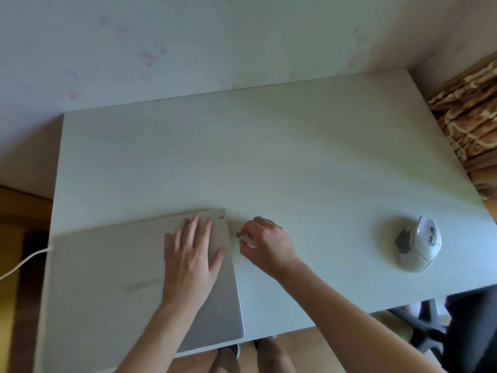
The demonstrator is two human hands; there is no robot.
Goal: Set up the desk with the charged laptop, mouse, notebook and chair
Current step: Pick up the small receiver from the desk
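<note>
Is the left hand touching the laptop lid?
Touching. The head view shows the left hand lying flat, fingers spread, on the closed laptop lid near its right edge.

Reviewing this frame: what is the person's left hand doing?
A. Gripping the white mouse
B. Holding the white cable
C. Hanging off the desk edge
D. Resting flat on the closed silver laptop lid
D: the left hand lies palm-down, fingers spread, on the closed silver laptop, while the white computer mouse sits untouched far to the right.
</note>
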